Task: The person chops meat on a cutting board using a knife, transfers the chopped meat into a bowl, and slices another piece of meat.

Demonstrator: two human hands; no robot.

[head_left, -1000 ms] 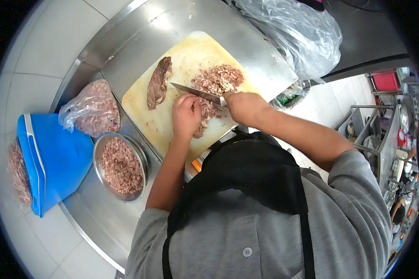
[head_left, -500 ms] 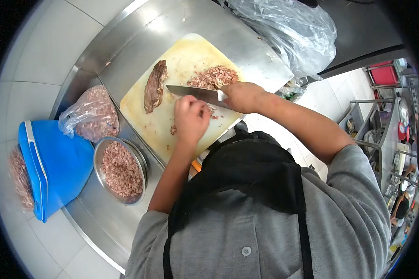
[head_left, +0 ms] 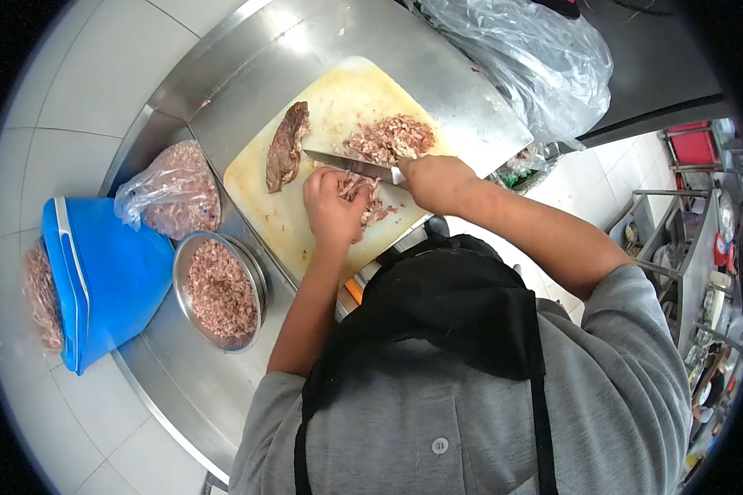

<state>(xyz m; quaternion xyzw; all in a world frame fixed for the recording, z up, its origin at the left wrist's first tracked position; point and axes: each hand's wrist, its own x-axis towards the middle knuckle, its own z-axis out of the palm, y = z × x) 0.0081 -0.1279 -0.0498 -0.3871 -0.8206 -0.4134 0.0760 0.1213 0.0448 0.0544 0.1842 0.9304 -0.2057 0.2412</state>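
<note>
**A slip risks a cut**

The right hand [head_left: 434,183] grips a broad steel knife [head_left: 363,167]; the left hand [head_left: 333,206] clasps shredded pinkish-brown meat [head_left: 371,205] on a yellowed white plastic cutting board [head_left: 336,92], close beside the blade. Loose shreds could slide under pressure, exposing a fingertip.
</note>
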